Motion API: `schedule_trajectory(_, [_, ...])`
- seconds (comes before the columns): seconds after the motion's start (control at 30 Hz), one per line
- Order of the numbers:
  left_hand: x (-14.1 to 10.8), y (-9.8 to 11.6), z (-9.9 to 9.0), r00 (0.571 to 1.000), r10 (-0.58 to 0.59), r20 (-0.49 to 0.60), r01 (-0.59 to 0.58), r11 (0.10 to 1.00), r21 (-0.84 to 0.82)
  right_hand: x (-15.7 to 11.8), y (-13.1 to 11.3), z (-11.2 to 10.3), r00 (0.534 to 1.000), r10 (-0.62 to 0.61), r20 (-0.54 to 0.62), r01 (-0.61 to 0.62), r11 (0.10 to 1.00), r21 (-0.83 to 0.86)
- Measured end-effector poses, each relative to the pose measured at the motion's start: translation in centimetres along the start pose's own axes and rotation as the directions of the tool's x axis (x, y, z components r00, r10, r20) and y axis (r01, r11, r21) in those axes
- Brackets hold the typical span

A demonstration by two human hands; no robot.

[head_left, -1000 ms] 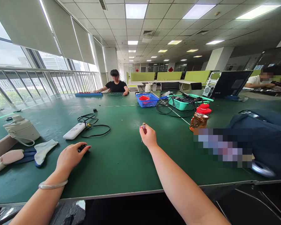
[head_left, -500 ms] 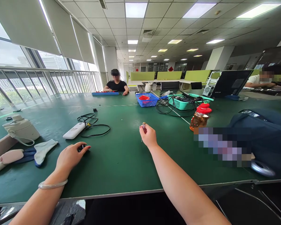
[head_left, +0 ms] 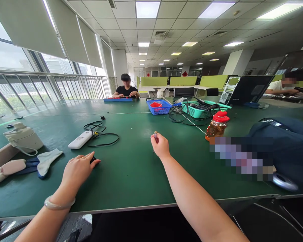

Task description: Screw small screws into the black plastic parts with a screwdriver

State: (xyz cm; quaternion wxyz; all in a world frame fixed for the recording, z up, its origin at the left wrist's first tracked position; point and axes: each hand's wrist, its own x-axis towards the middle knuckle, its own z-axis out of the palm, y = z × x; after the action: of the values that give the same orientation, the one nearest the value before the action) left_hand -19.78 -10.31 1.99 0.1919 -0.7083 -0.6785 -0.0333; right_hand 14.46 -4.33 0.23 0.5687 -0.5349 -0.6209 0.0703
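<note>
My right hand [head_left: 160, 145] is closed around a small screwdriver [head_left: 156, 134] over the middle of the green table. The handle's end sticks up above the fingers, and a thin shaft points down below them. To the left, my left hand [head_left: 78, 168] lies low over the table, its fingers curled around a small black object [head_left: 93, 159]. Most of that object is hidden under the fingers, so its kind does not show. Just beyond this hand lies a white power bank [head_left: 81, 139] with a black cable [head_left: 106, 135] looping from it.
A cream bottle [head_left: 24, 137] and a white-and-blue cloth [head_left: 48, 162] are at the left. A blue basket [head_left: 158, 109], a teal basket [head_left: 195, 112] with cables and a red-lidded bottle [head_left: 216, 127] stand farther off. A dark bag [head_left: 285, 148] lies right. Another person sits across the table [head_left: 131, 188].
My left hand has shifted slightly right, its fingers now covering more of the black object. My right hand has stayed nearly still. The person opposite has moved their hands and the blue tray.
</note>
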Motion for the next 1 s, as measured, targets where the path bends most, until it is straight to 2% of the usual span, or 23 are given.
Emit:
schedule_trajectory(0.13, [-0.8,0.5,0.3,0.999,0.007,-0.034,-0.008,1.0,-0.022,0.0,0.0,0.0,1.0,0.003,0.001,-0.003,1.0,0.003])
schedule_trajectory(0.23, [-0.8,0.3,0.1,1.0,-0.013,-0.028,0.01,0.994,-0.107,0.0,-0.1,-0.1,1.0,0.002,0.004,-0.002,1.0,0.006])
schedule_trajectory(0.4, [-0.1,-1.1,-1.0,0.986,-0.164,-0.037,0.143,0.931,-0.335,0.0,0.0,-0.1,1.0,0.007,0.012,-0.008,1.0,0.016])
schedule_trajectory(0.53, [0.6,-2.2,-2.1,0.968,-0.236,-0.089,0.172,0.875,-0.452,0.1,0.0,-0.1,1.0,0.009,0.016,-0.01,1.0,0.019])
schedule_trajectory(0.67, [1.2,-2.0,-3.0,0.969,-0.242,0.054,0.237,0.835,-0.496,0.1,-0.1,-0.1,1.0,0.009,0.013,-0.009,1.0,0.021])
schedule_trajectory(0.83, [1.6,-0.8,-3.9,0.975,-0.168,0.144,0.205,0.93,-0.306,0.0,0.0,-0.1,1.0,0.007,0.009,-0.008,1.0,0.029])
schedule_trajectory(1.0, [2.2,-0.1,-4.5,0.926,-0.257,0.277,0.321,0.921,-0.218,0.1,0.1,0.0,1.0,0.003,0.005,-0.003,0.999,0.035])
